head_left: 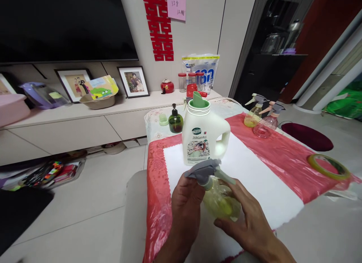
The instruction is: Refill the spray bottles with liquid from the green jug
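Between my two hands is a clear yellow spray bottle [222,202] with a grey trigger head, held tilted over the white cloth [266,180]. My left hand [186,202] is closed around the neck and the grey head. My right hand [249,214] wraps the round body from the right, thumb below and fingers behind. Just beyond them stands a big white detergent jug [198,123] with a green spout in its uncapped mouth. Behind its left side are a dark green pump bottle [175,121] and a pale green cap [163,120].
Two more spray bottles, one yellow [252,116] and one pink [267,123], stand on red plastic sheeting [271,150] at the right. A tape roll [328,167] lies near the right edge. Behind, a long cabinet [127,108] carries framed photos, jars and a basin.
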`<state>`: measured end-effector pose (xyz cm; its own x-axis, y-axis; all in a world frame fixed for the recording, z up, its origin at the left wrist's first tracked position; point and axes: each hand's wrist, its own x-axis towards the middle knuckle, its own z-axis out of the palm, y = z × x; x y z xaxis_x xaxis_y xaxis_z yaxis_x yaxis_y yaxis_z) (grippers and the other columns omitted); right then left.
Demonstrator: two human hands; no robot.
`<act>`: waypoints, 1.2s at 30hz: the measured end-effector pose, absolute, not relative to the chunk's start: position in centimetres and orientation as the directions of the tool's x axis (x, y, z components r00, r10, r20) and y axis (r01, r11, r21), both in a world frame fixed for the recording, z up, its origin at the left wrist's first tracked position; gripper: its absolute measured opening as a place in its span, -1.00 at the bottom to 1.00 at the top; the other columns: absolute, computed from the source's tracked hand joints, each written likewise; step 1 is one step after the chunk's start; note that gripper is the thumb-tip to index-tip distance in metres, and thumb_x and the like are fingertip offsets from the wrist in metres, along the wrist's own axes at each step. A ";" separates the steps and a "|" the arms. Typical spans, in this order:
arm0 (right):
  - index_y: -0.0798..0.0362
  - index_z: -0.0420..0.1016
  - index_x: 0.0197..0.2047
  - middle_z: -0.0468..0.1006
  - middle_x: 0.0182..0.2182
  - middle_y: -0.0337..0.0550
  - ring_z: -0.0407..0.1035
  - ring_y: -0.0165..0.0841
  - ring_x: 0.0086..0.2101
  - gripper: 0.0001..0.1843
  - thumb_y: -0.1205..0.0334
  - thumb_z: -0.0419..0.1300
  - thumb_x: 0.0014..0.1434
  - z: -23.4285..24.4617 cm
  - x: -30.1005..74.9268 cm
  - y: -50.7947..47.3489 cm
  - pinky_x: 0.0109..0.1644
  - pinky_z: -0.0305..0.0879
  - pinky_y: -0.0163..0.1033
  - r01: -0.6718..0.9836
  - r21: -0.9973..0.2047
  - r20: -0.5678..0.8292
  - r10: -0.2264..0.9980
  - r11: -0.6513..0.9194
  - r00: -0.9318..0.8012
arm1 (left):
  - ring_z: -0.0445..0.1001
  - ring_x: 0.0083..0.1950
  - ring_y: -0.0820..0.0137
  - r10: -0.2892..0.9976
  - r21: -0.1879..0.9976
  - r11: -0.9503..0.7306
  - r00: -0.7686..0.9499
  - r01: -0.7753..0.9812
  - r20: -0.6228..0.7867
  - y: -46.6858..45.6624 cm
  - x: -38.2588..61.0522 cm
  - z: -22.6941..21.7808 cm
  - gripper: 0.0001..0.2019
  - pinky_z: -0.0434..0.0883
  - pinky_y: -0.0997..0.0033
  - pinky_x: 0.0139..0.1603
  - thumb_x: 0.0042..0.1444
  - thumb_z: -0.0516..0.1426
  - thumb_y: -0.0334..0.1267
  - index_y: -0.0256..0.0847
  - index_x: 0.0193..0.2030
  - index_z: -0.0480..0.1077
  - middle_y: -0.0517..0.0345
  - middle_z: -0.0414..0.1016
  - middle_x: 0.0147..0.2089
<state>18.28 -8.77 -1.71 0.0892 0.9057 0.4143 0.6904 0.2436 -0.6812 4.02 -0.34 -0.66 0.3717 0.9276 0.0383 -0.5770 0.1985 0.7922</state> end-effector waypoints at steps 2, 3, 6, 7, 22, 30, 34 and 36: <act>-0.15 0.10 0.42 0.35 0.19 -0.10 0.37 -0.29 0.11 -0.16 0.19 0.32 0.13 -1.7 18.3 -8.8 0.05 0.49 -0.30 0.677 -0.696 0.407 0.908 0.241 0.096 | 0.54 0.10 0.19 0.924 0.794 0.176 0.376 -0.582 0.070 -0.5 4.0 -0.4 -0.73 0.46 0.22 0.12 0.22 0.27 -0.15 -0.13 0.03 0.53 -0.01 0.62 0.02; -0.14 0.10 0.42 0.34 0.20 -0.10 0.37 -0.29 0.12 -0.17 0.19 0.32 0.14 -1.7 18.3 -8.8 0.06 0.48 -0.30 0.673 -0.701 0.405 0.909 0.237 0.102 | 0.54 0.11 0.19 0.923 0.802 0.161 0.375 -0.576 0.083 -0.6 4.0 -0.4 -0.73 0.46 0.23 0.12 0.21 0.28 -0.15 -0.12 0.02 0.54 -0.01 0.62 0.03; -0.15 0.09 0.43 0.33 0.21 -0.10 0.35 -0.29 0.15 -0.15 0.22 0.32 0.13 -1.6 18.2 -8.8 0.13 0.45 -0.28 0.670 -0.703 0.410 0.906 0.239 0.107 | 0.56 0.07 0.24 0.930 0.823 0.123 0.354 -0.554 0.099 -0.7 4.1 -0.6 -0.66 0.48 0.32 0.07 0.07 0.39 -0.19 -0.09 -0.01 0.54 0.07 0.62 0.00; -0.16 0.08 0.43 0.33 0.21 -0.10 0.36 -0.30 0.15 -0.13 0.22 0.32 0.12 -1.6 18.2 -8.8 0.14 0.45 -0.28 0.673 -0.700 0.408 0.907 0.238 0.103 | 0.57 0.03 0.26 0.932 0.829 0.128 0.352 -0.545 0.087 -0.6 4.1 -0.7 -0.63 0.49 0.34 0.04 0.00 0.43 -0.21 -0.08 -0.02 0.54 0.09 0.63 -0.03; -0.26 0.03 0.45 0.35 0.24 -0.19 0.38 -0.32 0.12 -0.08 0.20 0.31 0.10 -1.5 18.3 -9.2 0.05 0.48 -0.31 0.658 -0.717 0.384 0.918 0.230 0.097 | 0.59 0.08 0.06 0.956 0.900 0.074 0.289 -0.429 0.060 -1.2 3.9 -1.4 -0.61 0.52 0.09 0.13 0.14 0.30 0.05 -0.17 -0.03 0.59 -0.09 0.65 -0.01; -0.21 0.06 0.45 0.37 0.23 -0.12 0.38 -0.26 0.13 -0.14 0.11 0.30 0.16 -2.0 18.6 -9.3 0.05 0.49 -0.24 0.631 -0.738 0.386 0.916 0.239 0.105 | 0.56 0.14 0.07 0.946 0.812 0.226 0.319 -0.538 -0.051 -1.3 4.2 -2.4 -0.65 0.45 0.01 0.23 0.09 0.35 0.04 -0.10 -0.07 0.57 0.01 0.65 0.01; -0.17 0.07 0.46 0.36 0.24 -0.06 0.37 -0.20 0.15 -0.16 0.06 0.30 0.18 -2.2 18.6 -9.4 0.08 0.49 -0.18 0.590 -0.772 0.371 0.921 0.235 0.118 | 0.55 0.13 0.06 0.925 0.791 0.285 0.371 -0.541 -0.079 -1.1 4.2 -2.6 -0.61 0.42 0.00 0.23 0.07 0.34 0.10 -0.09 -0.07 0.56 0.00 0.64 0.00; -0.14 0.09 0.45 0.36 0.23 -0.04 0.37 -0.18 0.15 -0.18 0.05 0.29 0.20 -2.2 18.5 -9.5 0.09 0.48 -0.16 0.581 -0.778 0.376 0.918 0.239 0.125 | 0.55 0.12 0.05 0.923 0.797 0.290 0.374 -0.530 -0.088 -1.0 4.4 -2.7 -0.60 0.42 0.01 0.23 0.07 0.32 0.13 -0.10 -0.10 0.57 -0.01 0.64 -0.02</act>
